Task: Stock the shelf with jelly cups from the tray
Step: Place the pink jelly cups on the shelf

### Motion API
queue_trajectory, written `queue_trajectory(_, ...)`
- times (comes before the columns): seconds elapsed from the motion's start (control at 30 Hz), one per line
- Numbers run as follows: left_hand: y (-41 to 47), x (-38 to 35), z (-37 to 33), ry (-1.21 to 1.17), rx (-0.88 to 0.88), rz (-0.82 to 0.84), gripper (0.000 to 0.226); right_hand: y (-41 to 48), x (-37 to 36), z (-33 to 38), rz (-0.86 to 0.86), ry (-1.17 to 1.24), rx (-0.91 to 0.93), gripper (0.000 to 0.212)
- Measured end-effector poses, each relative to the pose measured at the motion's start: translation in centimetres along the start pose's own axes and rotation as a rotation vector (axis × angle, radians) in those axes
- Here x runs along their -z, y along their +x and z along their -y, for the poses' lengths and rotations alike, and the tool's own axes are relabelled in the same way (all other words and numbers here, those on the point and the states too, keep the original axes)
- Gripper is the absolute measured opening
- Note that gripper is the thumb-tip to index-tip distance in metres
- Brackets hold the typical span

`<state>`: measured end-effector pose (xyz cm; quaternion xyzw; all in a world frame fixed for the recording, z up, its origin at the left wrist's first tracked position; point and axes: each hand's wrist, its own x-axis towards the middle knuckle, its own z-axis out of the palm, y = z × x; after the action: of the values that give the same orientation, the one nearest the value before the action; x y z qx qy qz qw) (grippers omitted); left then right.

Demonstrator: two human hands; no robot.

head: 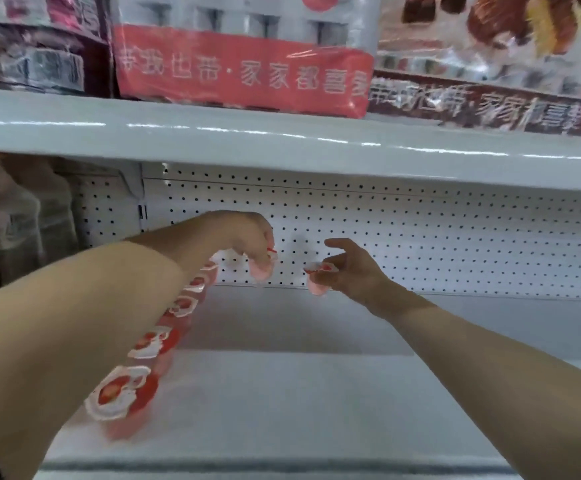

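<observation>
Both arms are reaching deep into the shelf [299, 393] right now. The left hand [247, 237] is hanging palm-down at the far end, with its fingers [263, 258] curling down and pinching the left cup [260, 273] from above, so that cup is dangling right under the fingertips. The right hand [355, 271] is coming in from the right and pinching the right cup [318, 284] by its side. That cup is sticking out to the left of the hand with its red-and-white lid facing up, and one finger is sticking out loose above it. It's pretty blurry, so I can't tell exactly which fingers are doing the pinching.

The two held cups are sitting near each other with a small gap between them, both far back and close to the pegboard [420, 244]. They're looking like they're just above the shelf floor rather than on it, though I can't say for sure.

A row of cups [154, 341] is running along the left side from near to far, partly hiding under the left forearm, and the left cup is hovering just past its far end.

Up top, the upper shelf [282, 133] is carrying wrapped packs, including a red pack [240, 64] in the middle.
</observation>
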<state>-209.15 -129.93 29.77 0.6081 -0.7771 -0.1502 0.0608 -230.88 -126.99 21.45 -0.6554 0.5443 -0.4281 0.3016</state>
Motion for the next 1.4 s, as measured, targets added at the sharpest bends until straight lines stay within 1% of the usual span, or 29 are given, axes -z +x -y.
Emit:
queue_trajectory(0.07,1.5,-0.1,1.1,0.038,0.006,0.027,0.062,1.7,-1.5,-0.2,0.012,-0.019,-0.01,0.07)
queue_trajectory(0.17,3.4,-0.8,2.2,0.108,0.014,0.074,0.063,3.7,-3.1,-0.4,0.043,-0.019,-0.035,0.068)
queue_trajectory(0.23,4.8,-1.3,3.2,0.174,0.006,0.107,0.056,4.7,-4.1,-0.5,0.066,-0.037,-0.048,0.071)
queue_trajectory(0.3,6.0,-1.6,4.2,0.228,0.0,0.097,0.037,5.7,-4.8,-0.8,0.09,-0.131,-0.025,0.078)
queue_trajectory(0.37,6.6,-1.8,4.9,0.263,-0.005,0.094,0.034,6.5,-5.1,-1.2,0.094,-0.129,-0.033,0.071)
queue_trajectory(0.43,7.1,-1.9,5.5,0.265,-0.017,0.081,0.035,7.0,-5.4,-1.3,0.093,-0.149,-0.05,0.065)
queue_trajectory(0.53,7.5,-1.8,6.3,0.232,-0.023,0.064,0.043,7.6,-6.2,-1.3,0.051,-0.119,-0.05,0.072)
queue_trajectory(0.67,7.9,-2.0,6.8,0.246,-0.003,0.054,0.037,7.8,-6.7,-1.2,0.03,-0.121,-0.041,0.071)
queue_trajectory(0.8,7.6,-2.3,6.7,0.243,0.007,0.047,0.047,7.8,-7.0,-1.0,0.019,-0.134,-0.048,0.069)
queue_trajectory(0.9,7.6,-2.5,6.7,0.235,0.033,0.012,0.039,7.6,-7.2,-0.8,0.019,-0.153,-0.042,0.068)
queue_trajectory(1.0,7.5,-2.7,7.1,0.216,0.048,-0.003,0.05,7.4,-7.3,-0.6,0.019,-0.174,-0.028,0.067)
queue_trajectory(1.13,7.1,-2.9,6.8,0.188,0.067,-0.017,0.052,7.2,-7.2,-0.6,0.028,-0.28,0.028,0.068)
queue_trajectory(1.23,6.4,-2.9,6.4,0.19,0.064,-0.031,0.06,7.0,-6.8,-0.4,0.005,-0.367,0.054,0.075)
queue_trajectory(1.3,5.8,-2.9,5.9,0.205,0.073,-0.081,0.06,6.6,-5.8,-0.4,-0.019,-0.459,0.071,0.081)
queue_trajectory(1.4,4.3,-3.0,4.2,0.162,0.063,-0.175,0.054,5.2,-3.3,-0.4,-0.068,-0.584,0.087,0.075)
